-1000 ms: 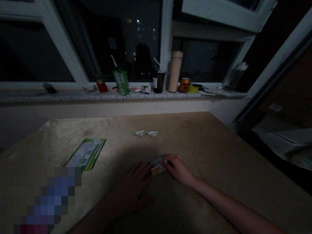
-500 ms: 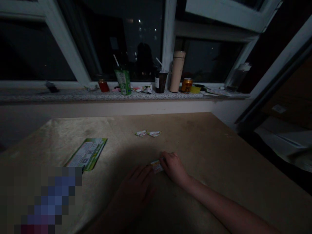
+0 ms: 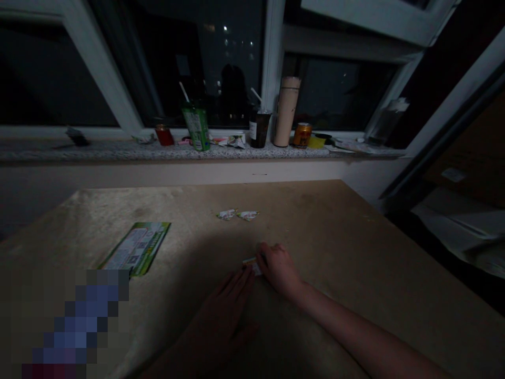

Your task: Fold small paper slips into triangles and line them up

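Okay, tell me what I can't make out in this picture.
All in the head view:
Printed piece: partly covered by the left hand and right hand.
Right hand's grip: hidden behind its own back.
Green pouch: near left corner masked by the pixelated patch.
Two triangles: print too small to read.

Our hands (image 3: 279, 267): two
Small white printed piece (image 3: 256, 269) we touch: one
Triangular white-green pieces (image 3: 248, 215): two
Flat green printed packet (image 3: 139, 248): one
White straws (image 3: 184, 91): two

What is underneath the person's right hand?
A small printed packet shows between the right hand and left hand; both cover parts of it, and anything else beneath is hidden.
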